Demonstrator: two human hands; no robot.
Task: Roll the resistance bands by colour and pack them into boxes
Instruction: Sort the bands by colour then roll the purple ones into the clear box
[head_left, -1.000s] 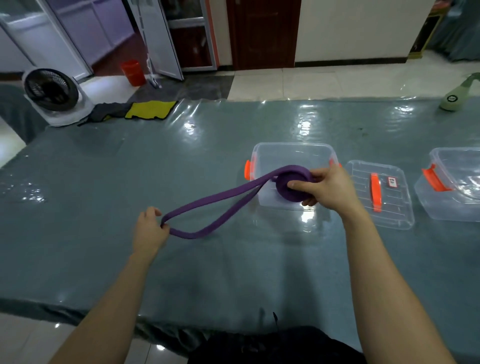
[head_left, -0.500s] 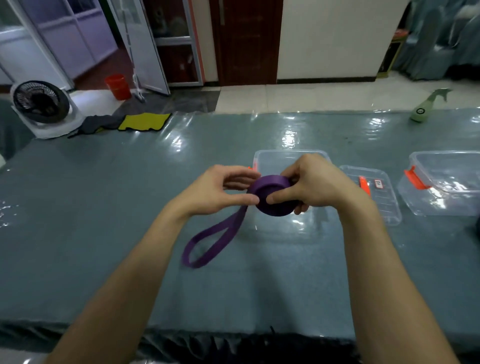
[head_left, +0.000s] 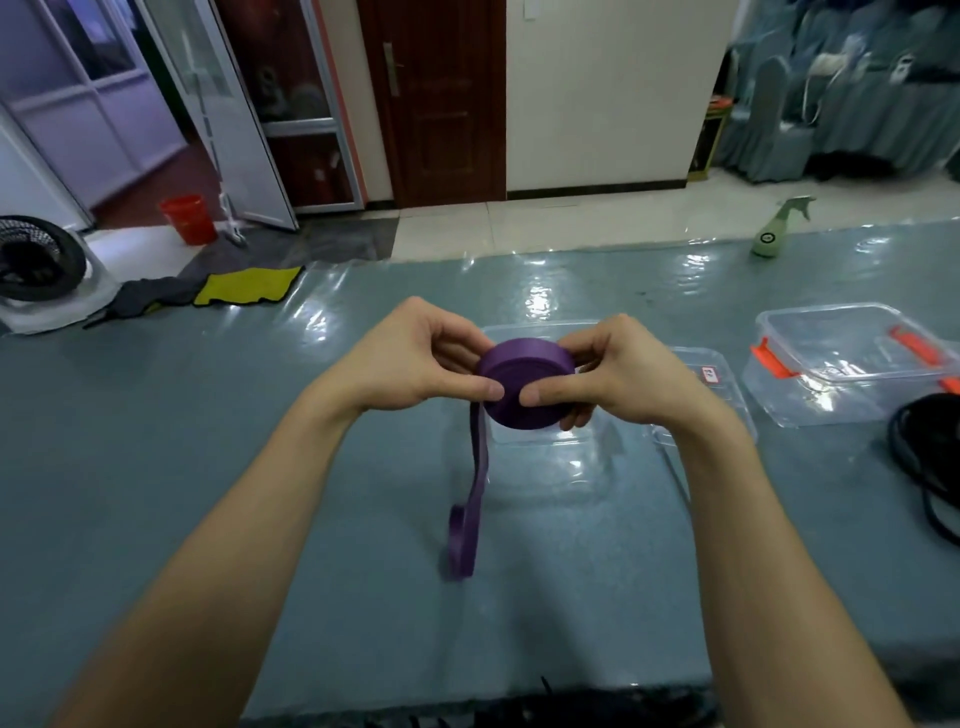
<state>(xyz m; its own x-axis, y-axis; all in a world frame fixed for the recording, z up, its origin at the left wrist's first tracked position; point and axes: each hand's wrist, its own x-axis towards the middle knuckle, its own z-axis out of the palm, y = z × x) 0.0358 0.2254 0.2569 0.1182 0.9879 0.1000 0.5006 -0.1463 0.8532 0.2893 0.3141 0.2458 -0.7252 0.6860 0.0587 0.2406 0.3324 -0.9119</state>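
Tail's getting shorter vs 0.5 s ago; both your hands, left hand (head_left: 410, 364) & right hand (head_left: 618, 379), are pinching the purple band (head_left: 524, 387) coil. Still rolling; next, wind in remaining loop, then box (head_left: 540, 457).

I count one purple resistance band (head_left: 524, 387), mostly rolled into a coil. Two hands: my left hand (head_left: 410, 364) and right hand (head_left: 618, 374). Two clear plastic boxes on the tabletop (head_left: 156, 467): one box (head_left: 545, 457) behind the coil, a second box (head_left: 841, 364) to the right. One loose lid (head_left: 711, 384) between them. One black band bundle (head_left: 924, 457) at the right edge. One spray bottle (head_left: 776, 228). One red bucket (head_left: 188, 218) on the floor.
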